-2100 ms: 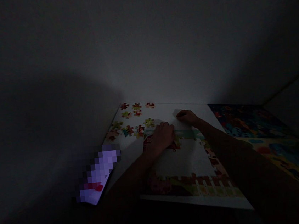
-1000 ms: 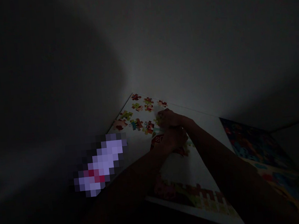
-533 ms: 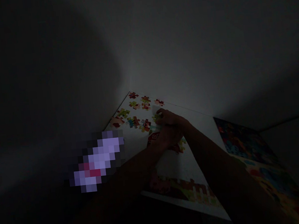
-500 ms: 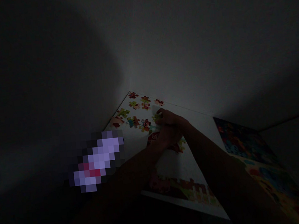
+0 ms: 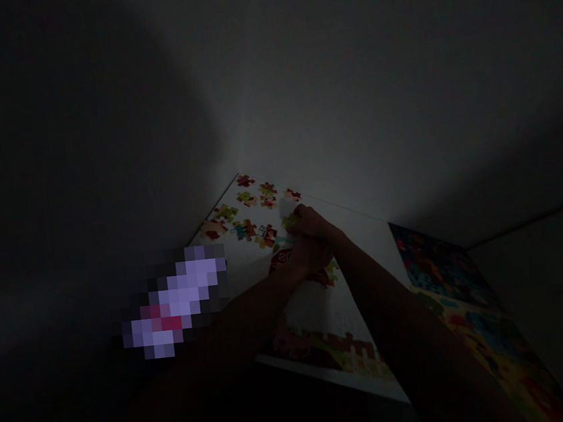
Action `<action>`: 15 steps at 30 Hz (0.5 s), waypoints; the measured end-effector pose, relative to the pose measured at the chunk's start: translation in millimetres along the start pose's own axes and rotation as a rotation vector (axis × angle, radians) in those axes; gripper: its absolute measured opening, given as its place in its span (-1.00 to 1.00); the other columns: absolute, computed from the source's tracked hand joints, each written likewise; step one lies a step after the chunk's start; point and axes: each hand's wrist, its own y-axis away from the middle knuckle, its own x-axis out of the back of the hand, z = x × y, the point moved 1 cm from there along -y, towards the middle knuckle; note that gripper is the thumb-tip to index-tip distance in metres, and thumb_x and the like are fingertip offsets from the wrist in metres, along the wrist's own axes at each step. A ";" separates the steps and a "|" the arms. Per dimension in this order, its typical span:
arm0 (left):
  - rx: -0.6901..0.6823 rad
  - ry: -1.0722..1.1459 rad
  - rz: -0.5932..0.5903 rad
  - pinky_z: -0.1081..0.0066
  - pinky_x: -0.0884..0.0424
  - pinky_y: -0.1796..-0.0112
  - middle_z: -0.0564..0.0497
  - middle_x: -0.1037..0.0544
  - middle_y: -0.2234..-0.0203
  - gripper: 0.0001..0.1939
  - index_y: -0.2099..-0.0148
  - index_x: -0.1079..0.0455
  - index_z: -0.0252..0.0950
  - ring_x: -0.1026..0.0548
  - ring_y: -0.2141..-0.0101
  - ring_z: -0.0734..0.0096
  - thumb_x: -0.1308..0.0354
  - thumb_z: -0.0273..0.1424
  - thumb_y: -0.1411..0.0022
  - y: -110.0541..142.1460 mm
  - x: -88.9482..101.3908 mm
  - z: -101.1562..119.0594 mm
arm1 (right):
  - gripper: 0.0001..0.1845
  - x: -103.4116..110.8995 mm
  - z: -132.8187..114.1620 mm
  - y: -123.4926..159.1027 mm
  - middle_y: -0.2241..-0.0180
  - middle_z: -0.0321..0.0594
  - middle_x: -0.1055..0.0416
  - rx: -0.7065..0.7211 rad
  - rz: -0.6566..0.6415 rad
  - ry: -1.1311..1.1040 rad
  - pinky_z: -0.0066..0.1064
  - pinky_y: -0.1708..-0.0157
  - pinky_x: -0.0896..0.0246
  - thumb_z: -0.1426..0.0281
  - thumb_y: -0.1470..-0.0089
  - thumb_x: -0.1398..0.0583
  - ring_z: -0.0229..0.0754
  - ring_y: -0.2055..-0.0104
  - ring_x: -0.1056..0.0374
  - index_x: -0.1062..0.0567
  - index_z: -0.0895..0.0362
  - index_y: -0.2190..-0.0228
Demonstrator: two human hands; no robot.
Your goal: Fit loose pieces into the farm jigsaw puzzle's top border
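A partly built jigsaw puzzle (image 5: 349,351) lies on a white board (image 5: 316,308) in very dim light. My left hand (image 5: 298,264) rests palm-down on the joined pieces near a red barn part (image 5: 277,260), holding nothing. My right hand (image 5: 314,222) reaches over it. Its fingertips are pinched on a yellow-green puzzle piece (image 5: 291,220) at the edge of the loose pieces (image 5: 249,228). Several loose pieces are spread over the board's far left corner.
A colourful printed sheet (image 5: 450,287) lies to the right of the board. A bright blurred object (image 5: 175,303) sits at the board's left edge. A plain wall rises close behind. Everything around is in deep shadow.
My right hand moved left from the bare far part of the board to the loose pieces and closed on the yellow-green piece. My left hand stayed on the joined pieces. The view tilted.
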 end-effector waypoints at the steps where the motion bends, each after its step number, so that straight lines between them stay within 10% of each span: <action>1: 0.003 -0.015 -0.010 0.12 -0.50 0.07 -0.12 -0.47 -0.01 -0.65 -0.10 -0.37 -0.30 -0.50 0.07 0.24 -0.15 -0.23 -0.36 -0.4 -0.2 0.0 | -0.51 0.2 0.8 -0.2 0.07 -0.01 -0.45 0.004 0.001 -0.031 -0.35 0.16 -0.33 0.41 0.11 -0.38 -0.10 0.15 -0.42 -0.42 0.18 0.10; 7: -0.001 -0.059 -0.046 0.21 -0.45 0.11 -0.19 -0.61 0.18 -0.75 0.10 -0.54 -0.38 -0.56 0.20 0.19 -0.07 -0.41 -0.34 -2.2 9.8 1.9 | -0.79 3.0 10.0 -6.8 0.33 -0.21 -0.50 -0.011 0.126 -0.291 -0.38 0.28 -0.31 0.40 0.06 -0.28 -0.18 0.30 -0.43 -0.40 0.14 0.33; 15: -0.069 -0.073 -0.017 0.23 -0.36 0.01 -0.19 -0.57 0.16 -0.76 0.09 -0.52 -0.34 -0.51 0.10 0.19 -0.04 -0.40 -0.34 7.1 18.6 2.0 | -0.60 28.1 61.6 24.2 0.29 -0.19 -0.49 -0.106 0.477 -0.611 -0.39 0.34 -0.30 0.16 0.14 -0.25 -0.18 0.30 -0.43 -0.36 0.12 0.28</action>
